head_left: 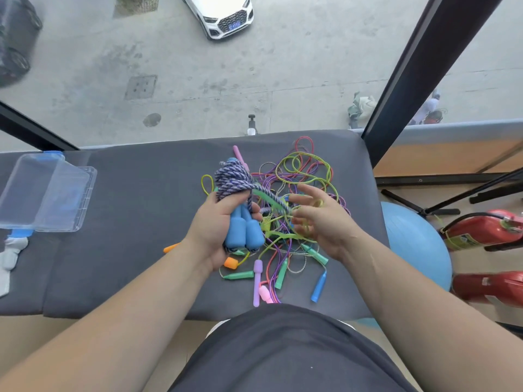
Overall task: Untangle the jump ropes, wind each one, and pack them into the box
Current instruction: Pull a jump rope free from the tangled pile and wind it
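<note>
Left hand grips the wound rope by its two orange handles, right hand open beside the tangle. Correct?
Not quite. The head view shows the left hand gripping two blue handles, not orange. The rest holds: the rope is wound and the right hand is open beside the tangle.

Braided cloth rope (233, 176), matt foam handles (244, 232); clear glossy plastic box (68, 193); matt fabric pad (141, 222).

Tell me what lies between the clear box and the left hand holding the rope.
Only bare grey mat, in the head view; the clear box sits apart from the left hand gripping the rope.
</note>
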A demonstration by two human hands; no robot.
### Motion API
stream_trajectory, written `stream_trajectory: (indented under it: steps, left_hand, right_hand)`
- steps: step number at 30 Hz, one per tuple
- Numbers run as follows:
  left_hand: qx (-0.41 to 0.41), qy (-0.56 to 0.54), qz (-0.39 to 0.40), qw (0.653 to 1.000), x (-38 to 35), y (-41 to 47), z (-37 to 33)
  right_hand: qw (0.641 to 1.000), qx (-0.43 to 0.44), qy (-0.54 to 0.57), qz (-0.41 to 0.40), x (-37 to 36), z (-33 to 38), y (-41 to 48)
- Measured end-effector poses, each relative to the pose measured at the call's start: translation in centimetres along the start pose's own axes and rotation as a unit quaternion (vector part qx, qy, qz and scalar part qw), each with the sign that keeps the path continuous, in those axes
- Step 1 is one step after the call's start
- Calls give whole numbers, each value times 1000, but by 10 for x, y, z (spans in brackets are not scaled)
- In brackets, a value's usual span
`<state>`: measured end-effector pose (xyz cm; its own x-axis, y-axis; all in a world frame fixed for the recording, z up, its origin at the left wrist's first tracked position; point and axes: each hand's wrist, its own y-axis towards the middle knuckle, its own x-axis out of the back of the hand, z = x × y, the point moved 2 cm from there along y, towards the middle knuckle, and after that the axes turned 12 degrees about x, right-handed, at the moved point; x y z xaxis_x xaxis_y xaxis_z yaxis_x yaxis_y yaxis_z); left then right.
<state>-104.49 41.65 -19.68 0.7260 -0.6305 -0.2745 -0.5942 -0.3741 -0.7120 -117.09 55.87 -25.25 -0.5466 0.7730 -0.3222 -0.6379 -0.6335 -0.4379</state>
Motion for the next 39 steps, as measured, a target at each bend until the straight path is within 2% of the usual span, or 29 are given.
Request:
stream_trajectory:
  steps: [2,4,7,10,12,15,18,22,26,28,30,32,34,35,36,39]
  left_hand:
    - [-21,-1,1,1000,4,1,-7]
    - [-25,-12,15,1000,7,1,-13]
    - [-9,-45,41,998,5,2,-16]
    - [1,-22,72,997,0,0,-17]
    - [3,-2,86,996,-3,-2,-18]
    - [-1,-10,88,996,-2,0,-19]
    - [-17,-76,36,996,7,5,-20]
    - [-18,-159,-22,987,18,8,-18]
    - [-53,-204,-46,976,15,7,-29]
    - [-66,-208,-51,975,17,7,-34]
    - [-62,-215,-51,973,20,6,-36]
    - [-71,-226,-52,970,22,5,-39]
    - [-89,-219,-53,970,26,3,-42]
    - [-95,-206,-48,973,27,2,-43]
    - [-97,-185,-43,977,28,1,-44]
    - [-92,-122,-25,988,29,-3,-40]
  right_hand:
    - [983,-23,-144,108,7,-3,-2]
    - [960,-40,-217,175,10,-6,-3]
    - [959,-18,-221,175,8,-8,-3]
    - [942,54,-281,173,-4,-9,-4]
    - [951,82,-257,151,-11,-13,-2]
    - [996,40,-79,27,-13,-9,1]
    - [997,1,31,-68,-1,-5,2]
    - [997,-4,62,-45,-2,-4,-4]
    - [998,7,32,56,-3,-3,-11]
    - [997,16,-26,66,4,-5,-12]
    - [999,34,-38,11,14,-8,-8]
    - [993,14,-4,-118,33,-16,-1]
    - [967,-31,31,-250,59,-24,5]
    - [959,-51,23,-278,70,-28,7]
    - [960,-73,-11,-268,78,-30,8]
    - [966,-112,-196,-127,76,-32,9]
